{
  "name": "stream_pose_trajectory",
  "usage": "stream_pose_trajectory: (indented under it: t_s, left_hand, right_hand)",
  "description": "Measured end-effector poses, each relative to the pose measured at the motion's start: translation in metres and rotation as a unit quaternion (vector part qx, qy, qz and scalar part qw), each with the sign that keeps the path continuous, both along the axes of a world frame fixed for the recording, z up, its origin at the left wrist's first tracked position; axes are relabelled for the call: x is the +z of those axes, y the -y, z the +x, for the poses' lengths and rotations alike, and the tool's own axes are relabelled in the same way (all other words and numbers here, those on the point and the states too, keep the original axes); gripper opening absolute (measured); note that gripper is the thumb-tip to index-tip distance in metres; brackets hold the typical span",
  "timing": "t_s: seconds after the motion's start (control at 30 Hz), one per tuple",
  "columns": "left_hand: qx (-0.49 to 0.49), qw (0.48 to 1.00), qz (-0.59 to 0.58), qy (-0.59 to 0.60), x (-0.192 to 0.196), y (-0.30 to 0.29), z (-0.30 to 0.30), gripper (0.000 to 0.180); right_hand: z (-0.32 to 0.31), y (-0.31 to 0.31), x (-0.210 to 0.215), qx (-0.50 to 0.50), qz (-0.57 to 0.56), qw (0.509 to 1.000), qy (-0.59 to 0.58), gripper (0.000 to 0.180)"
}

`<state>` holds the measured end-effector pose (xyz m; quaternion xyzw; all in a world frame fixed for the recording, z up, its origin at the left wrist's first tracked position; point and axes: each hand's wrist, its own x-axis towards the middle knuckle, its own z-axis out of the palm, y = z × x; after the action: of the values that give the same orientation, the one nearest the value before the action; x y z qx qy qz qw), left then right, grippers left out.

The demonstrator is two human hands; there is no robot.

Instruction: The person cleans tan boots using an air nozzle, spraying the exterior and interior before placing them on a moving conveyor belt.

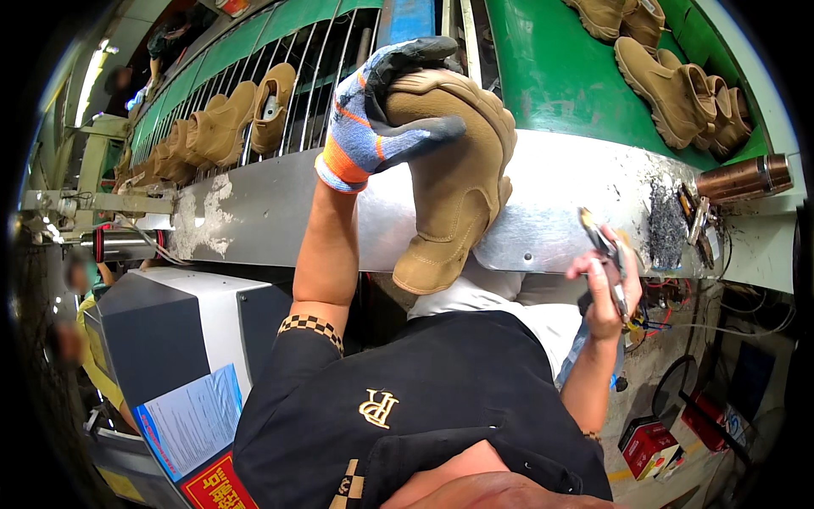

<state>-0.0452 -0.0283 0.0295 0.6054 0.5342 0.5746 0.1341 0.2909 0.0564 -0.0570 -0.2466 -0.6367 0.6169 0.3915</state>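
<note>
A tan ankle boot (449, 187) hangs over the metal bench edge with its toe up and its opening toward me. My left hand (373, 119), in a blue-grey and orange knit glove with dark coated fingers, is closed round the boot's toe end. The thick moulded sole faces away to the right. To the right of the boot, my bare right hand (604, 293) is closed round a slim metal hand tool (604, 246) with a yellowish tip. Its exact kind is hard to make out. The tool and the boot are apart.
Several tan boots (220, 127) stand on a barred rack at left; more boots (661, 89) lie on the green surface (551, 68) at right. A copper-coloured cylinder (746, 176) and small tools (697, 216) sit at the metal bench's (585, 178) right end. A grey machine (170, 327) stands lower left.
</note>
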Motion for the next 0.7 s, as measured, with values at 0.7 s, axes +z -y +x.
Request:
stream_pose_trajectory:
  t_s: [0.7]
  left_hand:
    - [-0.002,0.996,-0.039,0.085,-0.01,-0.038,-0.045,0.06]
  right_hand:
    - [-0.12,-0.021,0.008,0.09,0.038,0.992,-0.078,0.045]
